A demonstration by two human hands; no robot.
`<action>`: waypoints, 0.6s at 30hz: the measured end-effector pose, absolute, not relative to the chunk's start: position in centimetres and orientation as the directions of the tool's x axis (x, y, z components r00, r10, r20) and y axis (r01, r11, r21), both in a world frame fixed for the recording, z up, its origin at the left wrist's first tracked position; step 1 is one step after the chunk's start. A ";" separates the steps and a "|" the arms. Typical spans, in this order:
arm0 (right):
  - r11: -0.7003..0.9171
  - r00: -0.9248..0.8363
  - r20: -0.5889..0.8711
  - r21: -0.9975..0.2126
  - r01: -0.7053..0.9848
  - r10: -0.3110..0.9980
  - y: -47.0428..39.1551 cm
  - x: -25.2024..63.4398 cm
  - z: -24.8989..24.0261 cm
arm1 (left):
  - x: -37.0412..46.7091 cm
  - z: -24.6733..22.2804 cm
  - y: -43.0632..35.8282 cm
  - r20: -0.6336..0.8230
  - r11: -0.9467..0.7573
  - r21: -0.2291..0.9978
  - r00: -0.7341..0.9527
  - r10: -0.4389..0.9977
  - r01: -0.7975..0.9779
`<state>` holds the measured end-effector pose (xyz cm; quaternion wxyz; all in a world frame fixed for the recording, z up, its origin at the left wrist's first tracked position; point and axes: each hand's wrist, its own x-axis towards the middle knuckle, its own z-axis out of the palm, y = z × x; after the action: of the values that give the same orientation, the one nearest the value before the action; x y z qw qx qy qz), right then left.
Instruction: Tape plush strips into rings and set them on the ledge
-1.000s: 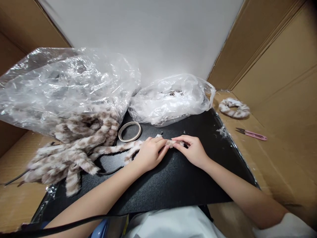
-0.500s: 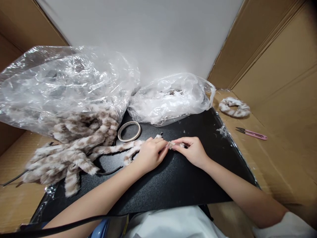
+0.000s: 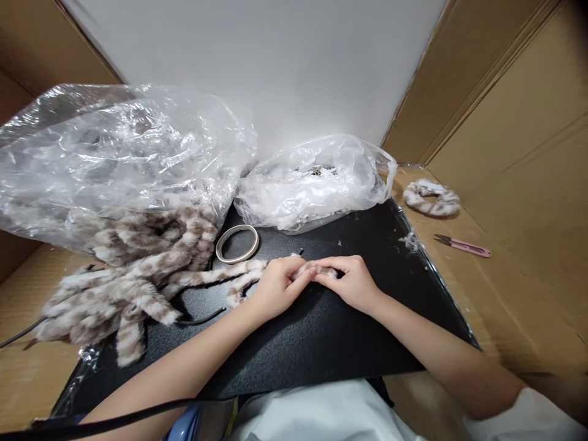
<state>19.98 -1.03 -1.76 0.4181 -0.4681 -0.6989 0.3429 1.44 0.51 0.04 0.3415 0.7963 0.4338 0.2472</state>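
Observation:
My left hand (image 3: 281, 285) and my right hand (image 3: 353, 283) meet over the black tabletop (image 3: 294, 349), fingertips touching. Both pinch a brown-and-white furry strip (image 3: 327, 271), which shows between and behind the fingers. To the left of my left hand, more furry strip (image 3: 239, 288) lies curved on the table and runs toward a furry pile (image 3: 138, 275). A dark cord end (image 3: 202, 320) sticks out of the pile. Part of the held strip is hidden by my fingers.
A roll of tape (image 3: 237, 244) lies behind my left hand. Two clear plastic bags stand at the back, a large one (image 3: 124, 153) left and a smaller one (image 3: 316, 184) mid-table. On cardboard at the right are a furry ring (image 3: 432, 198) and pink snips (image 3: 463, 246).
My fingertips have come together, and more of the furry strip now shows behind them. The whole view has shifted slightly.

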 end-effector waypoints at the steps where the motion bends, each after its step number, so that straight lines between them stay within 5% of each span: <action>1: 0.329 -0.200 0.271 -0.869 0.370 0.941 -1.0 20.1 -1.6 | 1.4 0.0 0.5 0.097 -0.365 0.782 0.479 0.872 0.506; 8: 0.342 -0.078 0.336 -0.874 0.345 0.938 -0.9 21.1 -1.0 | 1.0 0.0 0.7 0.116 -0.320 0.838 0.427 0.897 0.443; 18: 0.233 -0.107 0.215 -0.953 0.194 0.971 -1.0 20.6 -1.5 | 1.2 0.1 0.7 0.135 -0.466 0.729 0.562 0.816 0.502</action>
<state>20.59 -0.97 -1.50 0.4777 -0.4673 -0.6230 0.4065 1.17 0.66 0.13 0.3256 0.8215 0.4011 0.2412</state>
